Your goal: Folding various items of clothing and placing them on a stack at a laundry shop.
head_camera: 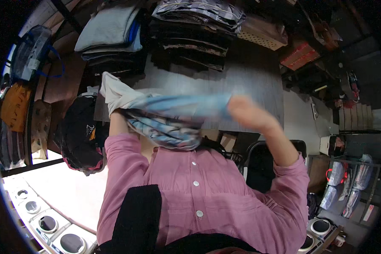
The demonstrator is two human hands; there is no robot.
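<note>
A blue-and-white patterned cloth [168, 130], apparently a garment, is held up in front of my chest, above the grey wood-grain table [241, 76]. My left forearm reaches into its pale end, and the white fabric [117, 92] covers that hand, so its fingers are hidden. My right hand [249, 112], blurred by motion, grips the blue edge at the other side. Between the two hands the upper strip of cloth is drawn out nearly straight. Its lower part hangs in folds against my pink buttoned shirt.
Folded light-blue and dark textiles [111, 28] are stacked at the table's far left. Beside them rises another stack topped with checked cloth [197, 12]. A perforated basket [262, 35] stands at the far right. A black bag [82, 133] is on my left, and a dark chair [263, 165] behind right.
</note>
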